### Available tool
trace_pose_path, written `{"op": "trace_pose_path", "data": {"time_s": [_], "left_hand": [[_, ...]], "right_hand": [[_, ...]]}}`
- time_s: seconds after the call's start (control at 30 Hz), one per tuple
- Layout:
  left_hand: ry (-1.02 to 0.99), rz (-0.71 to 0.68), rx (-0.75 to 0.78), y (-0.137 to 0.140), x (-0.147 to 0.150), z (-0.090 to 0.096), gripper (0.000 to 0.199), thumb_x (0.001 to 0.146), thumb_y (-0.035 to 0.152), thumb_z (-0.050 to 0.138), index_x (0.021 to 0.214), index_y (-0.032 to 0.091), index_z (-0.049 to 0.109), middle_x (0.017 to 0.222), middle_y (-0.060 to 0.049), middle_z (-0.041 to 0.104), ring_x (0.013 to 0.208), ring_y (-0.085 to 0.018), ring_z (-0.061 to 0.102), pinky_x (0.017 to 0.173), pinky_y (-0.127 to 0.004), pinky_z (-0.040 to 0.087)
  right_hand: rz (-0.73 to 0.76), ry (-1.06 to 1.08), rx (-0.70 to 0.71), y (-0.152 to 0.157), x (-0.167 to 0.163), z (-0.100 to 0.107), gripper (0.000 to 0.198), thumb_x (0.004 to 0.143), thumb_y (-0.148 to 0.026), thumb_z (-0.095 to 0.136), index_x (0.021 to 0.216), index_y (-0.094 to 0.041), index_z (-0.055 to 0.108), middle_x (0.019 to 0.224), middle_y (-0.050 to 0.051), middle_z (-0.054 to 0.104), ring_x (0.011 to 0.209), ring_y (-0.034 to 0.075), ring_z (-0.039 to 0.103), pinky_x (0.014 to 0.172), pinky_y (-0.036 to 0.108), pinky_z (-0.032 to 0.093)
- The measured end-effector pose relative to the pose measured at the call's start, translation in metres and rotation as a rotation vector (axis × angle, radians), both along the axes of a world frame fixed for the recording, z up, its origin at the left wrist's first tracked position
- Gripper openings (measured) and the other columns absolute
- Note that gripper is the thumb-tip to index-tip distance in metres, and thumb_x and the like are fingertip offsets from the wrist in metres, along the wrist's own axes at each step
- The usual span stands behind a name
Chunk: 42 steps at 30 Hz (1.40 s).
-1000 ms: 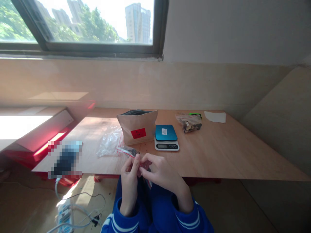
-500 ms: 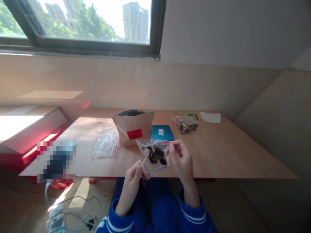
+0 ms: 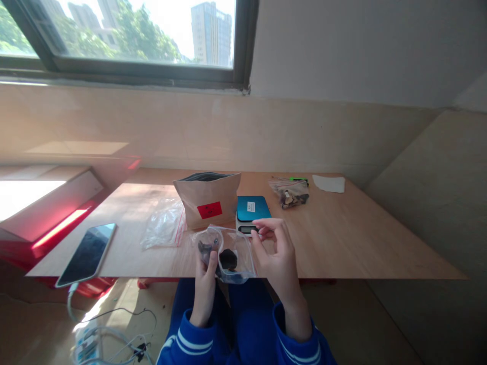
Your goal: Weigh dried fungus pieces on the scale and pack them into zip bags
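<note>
My left hand [image 3: 204, 289] grips a clear zip bag [image 3: 244, 248] by its left side, thumb in front. Dark, dried-looking pieces [image 3: 228, 259] lie inside, and the bag's mouth gapes. To the right of it, my right hand [image 3: 280, 256] is off the bag, fingers bent, with a gap between thumb and index finger and nothing seen between them. Its fingertips are in front of the display of a small digital scale [image 3: 253, 208] with a blue top. Beside the scale stands an upright kraft paper pouch [image 3: 190, 205] with a red label, its top open.
Flat clear plastic bags [image 3: 162, 225] lie left of the pouch. A phone [image 3: 88, 256] with a cable is at the table's left edge. Behind on the right are a bag of brown pieces [image 3: 294, 197], a green pen [image 3: 299, 179] and white paper [image 3: 329, 184]. A power strip [image 3: 88, 344] is on the floor.
My right hand has let go of the zip bag. The bag has shifted left and down in my left hand, and the scale's display now shows.
</note>
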<state>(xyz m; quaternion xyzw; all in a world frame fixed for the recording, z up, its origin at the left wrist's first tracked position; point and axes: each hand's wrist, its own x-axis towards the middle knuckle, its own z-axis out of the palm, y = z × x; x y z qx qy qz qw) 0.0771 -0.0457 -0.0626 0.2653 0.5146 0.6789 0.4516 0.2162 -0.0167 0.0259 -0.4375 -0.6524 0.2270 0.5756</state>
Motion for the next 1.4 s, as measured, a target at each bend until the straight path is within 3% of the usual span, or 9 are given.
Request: {"op": "trace_pose_path", "data": {"time_s": [0.13,0.3,0.4,0.47,0.6,0.8,1.0,1.2,1.4], "left_hand": [[-0.021,0.014,0.037,0.002,-0.006,-0.007,0.051,0.083,0.054,0.061,0.124,0.024,0.059,0.125,-0.006,0.064,0.127,-0.023,0.053,0.103,-0.034,0.044],[-0.076,-0.067,0.072,-0.001,-0.007,-0.007,0.058,0.086,0.062,0.049,0.126,0.022,0.061,0.129,-0.009,0.063,0.126,-0.023,0.054,0.106,-0.035,0.041],[-0.059,-0.041,0.039,-0.002,-0.01,-0.005,0.057,0.086,0.064,0.048,0.121,0.022,0.064,0.123,-0.008,0.067,0.124,-0.022,0.056,0.106,-0.034,0.041],[-0.036,-0.013,0.014,-0.002,-0.013,-0.005,0.055,0.086,0.063,0.05,0.118,0.021,0.065,0.118,-0.008,0.069,0.12,-0.023,0.059,0.102,-0.034,0.045],[-0.024,0.014,-0.002,0.001,-0.017,-0.003,0.055,0.084,0.064,0.052,0.115,0.02,0.065,0.114,-0.008,0.07,0.114,-0.024,0.062,0.096,-0.035,0.049],[-0.251,-0.087,-0.077,0.002,-0.015,0.007,0.058,0.085,0.065,0.051,0.116,0.019,0.066,0.12,-0.007,0.069,0.12,-0.022,0.058,0.107,-0.035,0.04],[-0.442,-0.17,-0.105,0.0,-0.013,0.011,0.054,0.086,0.058,0.053,0.114,0.015,0.069,0.116,-0.009,0.071,0.118,-0.024,0.061,0.106,-0.035,0.042],[-0.563,-0.131,-0.107,0.001,-0.01,0.014,0.045,0.091,0.05,0.051,0.112,0.016,0.07,0.112,-0.008,0.073,0.116,-0.021,0.062,0.105,-0.032,0.043],[-0.663,-0.122,-0.178,0.003,-0.013,0.015,0.046,0.092,0.05,0.046,0.096,0.013,0.073,0.097,-0.011,0.075,0.105,-0.026,0.067,0.095,-0.038,0.052]], "right_hand": [[0.419,-0.179,-0.103,-0.01,-0.002,0.007,0.02,0.091,-0.013,0.051,0.103,-0.023,0.063,0.1,0.004,0.064,0.095,0.016,0.064,0.086,0.029,0.054],[0.623,-0.325,-0.243,-0.008,-0.009,-0.003,0.056,0.084,-0.005,0.053,0.136,-0.024,0.046,0.141,0.008,0.05,0.136,0.021,0.043,0.116,0.041,0.035],[0.744,-0.358,-0.248,-0.004,-0.01,-0.008,0.061,0.083,-0.007,0.057,0.14,-0.023,0.043,0.148,0.009,0.044,0.146,0.023,0.028,0.121,0.045,0.022],[0.776,-0.354,-0.27,-0.003,-0.008,-0.009,0.061,0.082,-0.008,0.059,0.139,-0.023,0.044,0.146,0.01,0.046,0.143,0.023,0.033,0.12,0.045,0.025],[0.809,-0.334,-0.359,-0.002,-0.005,-0.012,0.064,0.076,-0.011,0.07,0.134,-0.024,0.047,0.135,0.009,0.052,0.128,0.022,0.05,0.108,0.038,0.042],[0.75,-0.356,-0.367,-0.002,-0.011,-0.013,0.031,0.074,-0.009,0.072,0.099,-0.022,0.058,0.111,0.003,0.058,0.107,0.019,0.059,0.097,0.032,0.047],[0.677,-0.361,-0.347,-0.007,-0.019,-0.011,0.034,0.081,-0.013,0.065,0.112,-0.02,0.054,0.115,0.006,0.061,0.11,0.02,0.058,0.098,0.034,0.046],[0.561,-0.453,-0.312,-0.012,-0.027,-0.008,0.025,0.085,-0.009,0.057,0.108,-0.017,0.059,0.113,0.009,0.062,0.111,0.023,0.058,0.099,0.037,0.046],[0.525,-0.29,-0.371,-0.005,-0.023,-0.01,0.018,0.085,-0.008,0.059,0.099,-0.016,0.067,0.104,0.007,0.068,0.099,0.018,0.065,0.089,0.03,0.051]]}}
